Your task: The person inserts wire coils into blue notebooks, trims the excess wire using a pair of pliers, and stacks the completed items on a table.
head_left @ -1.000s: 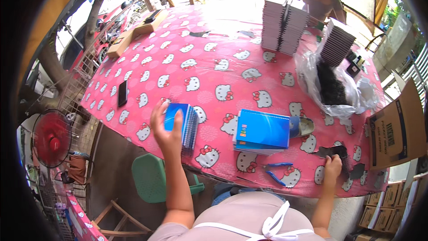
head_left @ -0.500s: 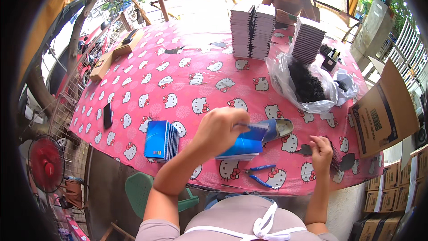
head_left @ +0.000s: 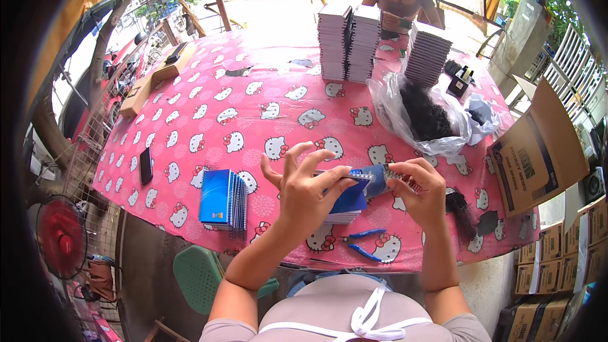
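Note:
My left hand (head_left: 311, 185) grips a blue notebook (head_left: 353, 199) lifted off the pile in front of me, thumb and fingers on its top edge. My right hand (head_left: 423, 189) holds a dark spiral binding coil (head_left: 401, 180) against the notebook's punched edge. A pile of blue notebooks (head_left: 223, 197) with spirals fitted lies to the left on the pink cat-print tablecloth (head_left: 253, 114). Blue-handled pliers (head_left: 362, 244) lie near the table's front edge, below my hands.
A clear bag of black coils (head_left: 425, 114) sits right of centre, with loose coils (head_left: 464, 210) near the right edge. Stacks of unbound notebooks (head_left: 347, 41) stand at the far side, where another person sits. A dark phone (head_left: 145, 164) lies left. Cardboard boxes (head_left: 538, 152) are at right; a red fan (head_left: 61, 235) at left.
My left hand moved from the left pile of notebooks to the pile in front and picked up a blue notebook. My right hand rose from the table edge with a coil to meet it.

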`<state>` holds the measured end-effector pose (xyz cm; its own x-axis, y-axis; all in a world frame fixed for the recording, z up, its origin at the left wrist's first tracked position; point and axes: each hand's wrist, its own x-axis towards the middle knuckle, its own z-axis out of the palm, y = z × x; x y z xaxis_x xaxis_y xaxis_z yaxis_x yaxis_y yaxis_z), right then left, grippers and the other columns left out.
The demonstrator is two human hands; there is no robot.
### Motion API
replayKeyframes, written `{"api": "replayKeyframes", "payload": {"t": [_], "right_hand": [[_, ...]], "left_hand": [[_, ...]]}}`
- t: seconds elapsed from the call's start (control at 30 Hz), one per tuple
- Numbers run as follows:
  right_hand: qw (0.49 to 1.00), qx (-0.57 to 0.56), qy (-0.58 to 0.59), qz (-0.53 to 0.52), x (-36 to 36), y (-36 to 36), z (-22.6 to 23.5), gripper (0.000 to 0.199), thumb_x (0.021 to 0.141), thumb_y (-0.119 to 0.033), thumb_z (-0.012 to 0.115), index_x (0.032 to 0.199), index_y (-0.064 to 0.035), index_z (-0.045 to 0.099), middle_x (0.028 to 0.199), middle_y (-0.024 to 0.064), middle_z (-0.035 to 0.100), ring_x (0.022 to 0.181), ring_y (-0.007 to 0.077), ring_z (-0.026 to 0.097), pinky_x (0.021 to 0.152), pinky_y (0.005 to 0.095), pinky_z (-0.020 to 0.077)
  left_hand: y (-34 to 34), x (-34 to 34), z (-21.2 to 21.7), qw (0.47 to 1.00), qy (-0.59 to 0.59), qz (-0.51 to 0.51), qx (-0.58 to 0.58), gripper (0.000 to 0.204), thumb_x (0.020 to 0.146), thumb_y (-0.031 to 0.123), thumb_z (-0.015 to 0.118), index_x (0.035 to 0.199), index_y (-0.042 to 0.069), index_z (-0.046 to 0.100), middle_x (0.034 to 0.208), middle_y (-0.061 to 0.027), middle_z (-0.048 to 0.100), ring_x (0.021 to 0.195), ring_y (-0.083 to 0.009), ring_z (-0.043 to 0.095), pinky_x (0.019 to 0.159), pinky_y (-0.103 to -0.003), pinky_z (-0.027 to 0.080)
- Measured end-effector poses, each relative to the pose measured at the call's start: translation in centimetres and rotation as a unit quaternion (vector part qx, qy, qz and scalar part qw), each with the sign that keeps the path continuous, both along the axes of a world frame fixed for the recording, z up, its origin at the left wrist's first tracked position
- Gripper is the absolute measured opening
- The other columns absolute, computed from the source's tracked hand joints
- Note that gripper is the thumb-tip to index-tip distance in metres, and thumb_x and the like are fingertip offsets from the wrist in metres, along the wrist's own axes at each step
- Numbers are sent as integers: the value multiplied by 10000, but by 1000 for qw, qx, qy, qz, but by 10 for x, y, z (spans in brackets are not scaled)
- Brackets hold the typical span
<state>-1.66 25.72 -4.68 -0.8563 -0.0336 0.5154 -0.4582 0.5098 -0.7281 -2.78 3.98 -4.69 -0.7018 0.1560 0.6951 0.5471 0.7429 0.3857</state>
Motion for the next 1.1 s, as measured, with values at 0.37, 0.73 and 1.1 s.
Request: {"api": "replayKeyframes", "payload": {"t": [0.37, 0.73, 1.1], "right_hand": [[999, 19, 24, 16, -21, -2, 7, 242, 673, 24, 757, 890, -59, 689, 878, 75, 618, 820, 214, 621, 704, 315, 487], [989, 18, -61, 131, -27, -2, 16, 269, 667, 36, 753, 914, -43, 680, 855, 65, 616, 787, 194, 610, 708, 314, 491], [915, -177, -302, 199, -8, 23, -2, 881, 726, 39, 741, 1478, -16, 285, 813, 66, 638, 737, 112, 624, 662, 262, 493]], "left_hand": [[4, -6, -3, 996, -71, -31, 39, 202, 694, 253, 807, 857, 152, 742, 830, 21, 680, 982, -195, 556, 996, -520, 241], [2, -10, -4, 998, -35, -43, 9, 202, 703, 262, 801, 848, 138, 736, 802, 24, 673, 907, -183, 557, 925, -425, 293], [-3, -8, -6, 998, -22, -36, 43, 238, 689, 266, 816, 874, 136, 743, 808, 23, 691, 824, -165, 575, 833, -353, 341]]}}
